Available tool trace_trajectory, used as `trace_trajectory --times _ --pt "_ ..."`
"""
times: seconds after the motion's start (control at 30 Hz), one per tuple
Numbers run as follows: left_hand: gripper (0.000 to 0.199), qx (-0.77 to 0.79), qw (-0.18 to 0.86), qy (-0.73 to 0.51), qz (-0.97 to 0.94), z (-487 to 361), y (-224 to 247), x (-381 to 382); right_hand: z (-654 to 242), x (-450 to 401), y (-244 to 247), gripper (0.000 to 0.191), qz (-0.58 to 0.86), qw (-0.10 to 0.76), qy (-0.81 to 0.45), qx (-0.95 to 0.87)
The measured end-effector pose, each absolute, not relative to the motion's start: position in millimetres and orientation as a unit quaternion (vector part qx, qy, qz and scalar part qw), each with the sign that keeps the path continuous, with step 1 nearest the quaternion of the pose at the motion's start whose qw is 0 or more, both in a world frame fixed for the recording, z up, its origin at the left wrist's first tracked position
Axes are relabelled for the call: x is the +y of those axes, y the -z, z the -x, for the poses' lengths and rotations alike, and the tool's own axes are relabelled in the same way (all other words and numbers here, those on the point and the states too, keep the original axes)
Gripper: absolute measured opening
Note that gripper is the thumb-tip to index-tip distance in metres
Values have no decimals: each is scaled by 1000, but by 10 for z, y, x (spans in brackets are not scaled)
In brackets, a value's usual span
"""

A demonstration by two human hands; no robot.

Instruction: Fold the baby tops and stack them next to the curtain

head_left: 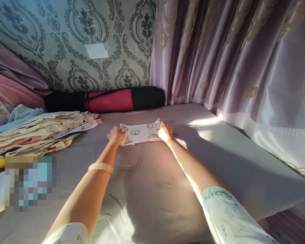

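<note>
A small white cloth garment (139, 133) with a printed yellow-brown pattern is stretched between my two hands, over the middle of the bed. My left hand (116, 135) is closed on its left edge, fingers wrapped round the fabric. On the opposite edge, my right hand (165, 131) grips it in the same way. The cloth's upper corners stick up a little beside each hand. Its exact kind does not show. A pale bangle (101, 167) circles my left forearm.
A grey sheet (152, 189) covers the bed. To the left lies a pile of clothes (40, 130), with a blurred-out patch below it. A black and red roll (109, 99) lies along the patterned wall. Purple curtains (218, 61) hang down the right side.
</note>
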State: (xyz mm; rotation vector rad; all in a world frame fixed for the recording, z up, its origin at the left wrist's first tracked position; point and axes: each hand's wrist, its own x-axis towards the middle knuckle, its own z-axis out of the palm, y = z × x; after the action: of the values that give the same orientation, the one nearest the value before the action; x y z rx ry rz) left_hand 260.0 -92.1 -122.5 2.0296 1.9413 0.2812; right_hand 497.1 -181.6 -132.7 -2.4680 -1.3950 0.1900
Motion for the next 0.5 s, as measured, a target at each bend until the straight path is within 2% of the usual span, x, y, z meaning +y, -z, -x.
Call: trace_trajectory --times 0.13,0.33,0.5 --pt "29 693 181 -97 -691 -2612 1202 -926 -4932 -1843 1295 43 857 154 -50 -490" --pt "30 691 197 -114 -686 -2484 1350 -807 -5058 -1843 1277 47 863 182 -169 -441" --pt "36 670 196 -156 -699 -2475 1322 -687 -5200 -1854 1247 43 869 203 -205 -402"
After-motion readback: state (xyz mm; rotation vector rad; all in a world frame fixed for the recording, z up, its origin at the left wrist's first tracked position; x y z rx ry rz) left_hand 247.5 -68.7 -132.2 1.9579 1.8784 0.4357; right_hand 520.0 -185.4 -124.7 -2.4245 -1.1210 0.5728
